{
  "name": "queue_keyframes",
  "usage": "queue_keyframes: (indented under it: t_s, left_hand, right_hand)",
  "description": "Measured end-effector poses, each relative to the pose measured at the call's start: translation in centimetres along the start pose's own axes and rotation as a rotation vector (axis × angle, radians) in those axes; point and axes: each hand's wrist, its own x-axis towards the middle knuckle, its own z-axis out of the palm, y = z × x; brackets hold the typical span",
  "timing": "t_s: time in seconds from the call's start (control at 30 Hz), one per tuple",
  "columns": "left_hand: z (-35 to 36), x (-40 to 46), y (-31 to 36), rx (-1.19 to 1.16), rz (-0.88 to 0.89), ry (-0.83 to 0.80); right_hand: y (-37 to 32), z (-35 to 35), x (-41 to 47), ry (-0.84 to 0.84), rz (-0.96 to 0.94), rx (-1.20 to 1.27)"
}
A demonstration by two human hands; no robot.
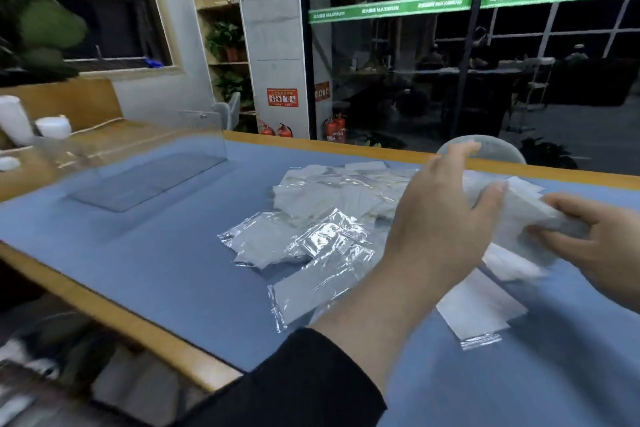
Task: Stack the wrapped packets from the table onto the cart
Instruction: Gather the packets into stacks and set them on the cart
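Note:
Several white packets in clear shiny wrap lie in a loose pile on the blue table mat. At the right, both hands hold a small bundle of wrapped packets above the table. My left hand clasps its left end, thumb on the near side and fingers over the far side. My right hand grips the bundle's right end with curled fingers. One flat packet lies near the front, under the hands. The cart is not in view.
A clear acrylic stand sits on the mat at the back left. White containers stand on the wooden counter at far left. The table's wooden edge runs along the near left. A chair back shows behind the table.

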Motion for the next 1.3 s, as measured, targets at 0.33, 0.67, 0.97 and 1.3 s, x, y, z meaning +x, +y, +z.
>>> queue_keyframes:
  t_s: [0.33, 0.67, 0.97, 1.3]
  left_hand:
    - [-19.3, -2.2, -14.0, 0.694, -0.762, -0.109]
    - [-18.2, -0.6, -16.1, 0.752, -0.761, -0.393]
    - [-17.4, -1.1, -16.6, 0.139, -0.753, -0.049]
    - [-17.5, -1.6, -15.7, -0.368, -0.792, 0.250]
  right_hand:
    - [-10.8, 7.2, -0.2, -0.239, -0.119, 0.094]
    - [-12.8, 12.1, -1.3, -0.298, 0.067, 0.159]
    - [-13.0, 11.9, -1.8, -0.223, 0.139, 0.263]
    - [-11.8, 9.2, -1.9, -0.023, 0.175, 0.439]
